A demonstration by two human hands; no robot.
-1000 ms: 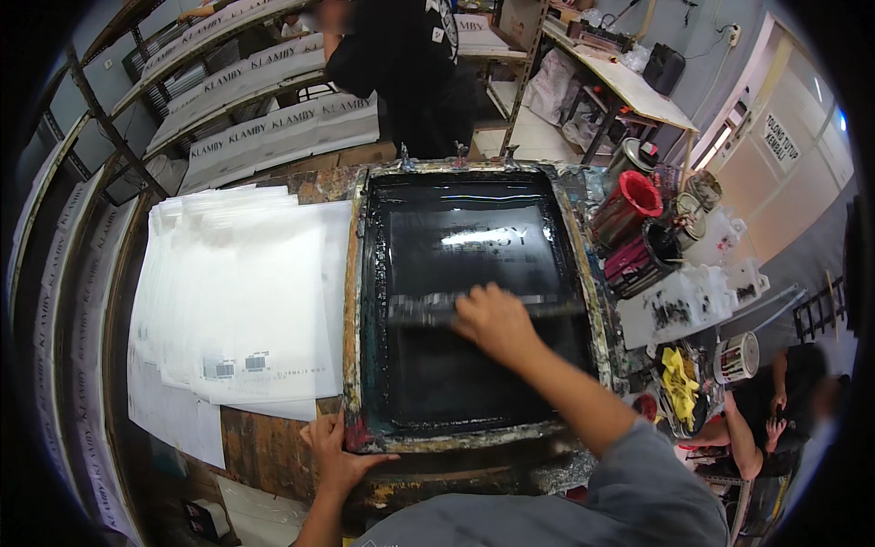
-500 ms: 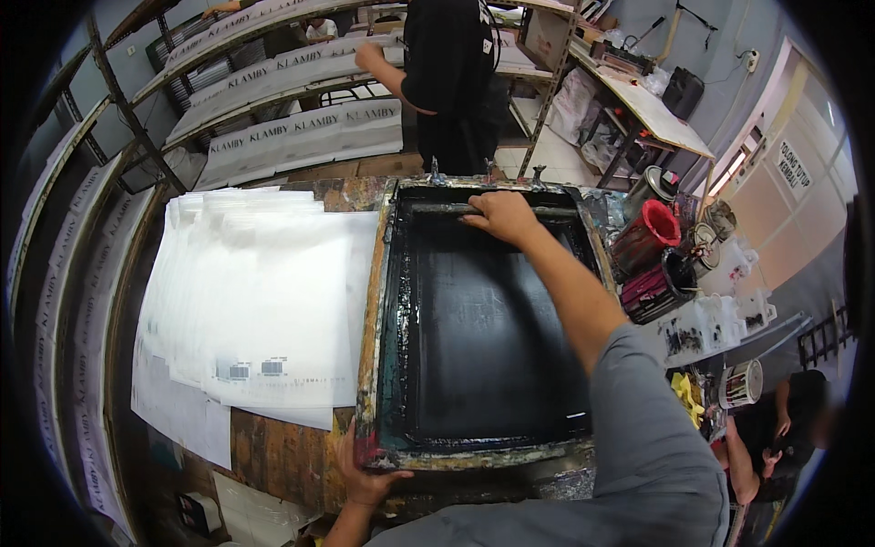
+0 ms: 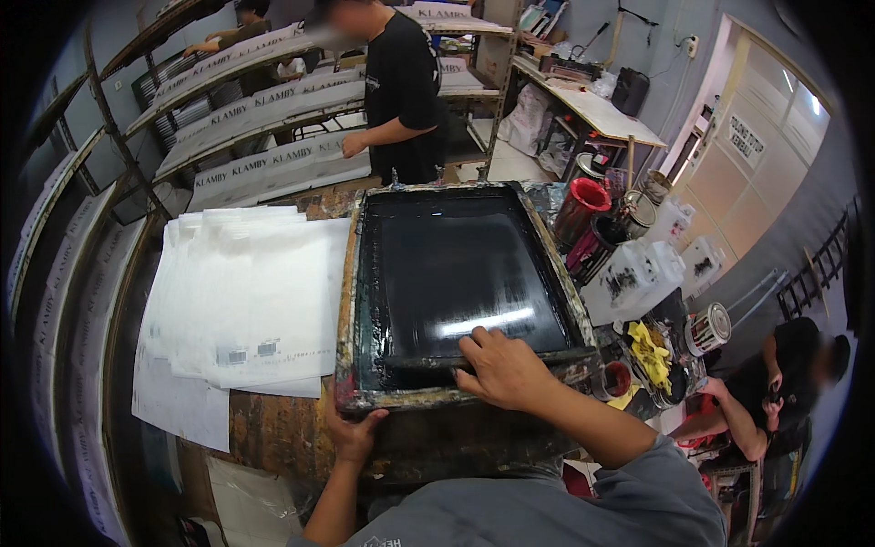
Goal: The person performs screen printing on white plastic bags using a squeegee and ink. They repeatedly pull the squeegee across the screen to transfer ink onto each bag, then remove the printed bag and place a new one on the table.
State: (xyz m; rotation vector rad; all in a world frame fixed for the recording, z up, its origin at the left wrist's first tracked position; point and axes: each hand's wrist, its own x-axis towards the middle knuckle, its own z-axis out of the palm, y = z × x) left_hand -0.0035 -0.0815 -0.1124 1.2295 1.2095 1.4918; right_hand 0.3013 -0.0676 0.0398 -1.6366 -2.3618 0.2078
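A silk-screen frame (image 3: 349,305) with paint-crusted wooden sides lies in front of me, its mesh (image 3: 447,264) covered in wet black ink. My right hand (image 3: 504,369) is closed on a dark squeegee (image 3: 419,369) lying across the near end of the mesh. Light glints off a smooth band of ink just beyond it. At the frame's near left corner, my left hand (image 3: 353,436) grips the edge, its thumb pointing right below the wood; some of its fingers are hidden. White printed sheets (image 3: 241,301) lie in an uneven stack left of the frame.
Paint cans, including a red one (image 3: 583,205), plastic jugs (image 3: 629,278) and a yellow cloth (image 3: 649,354) crowd the right side. Racks (image 3: 264,169) of sheets stand ahead and left. One person (image 3: 401,91) stands beyond the frame; another (image 3: 788,369) is at the lower right.
My right hand has drawn the squeegee from the far end of the screen to the near end. My left hand stays at the near left corner. The person ahead has turned leftward.
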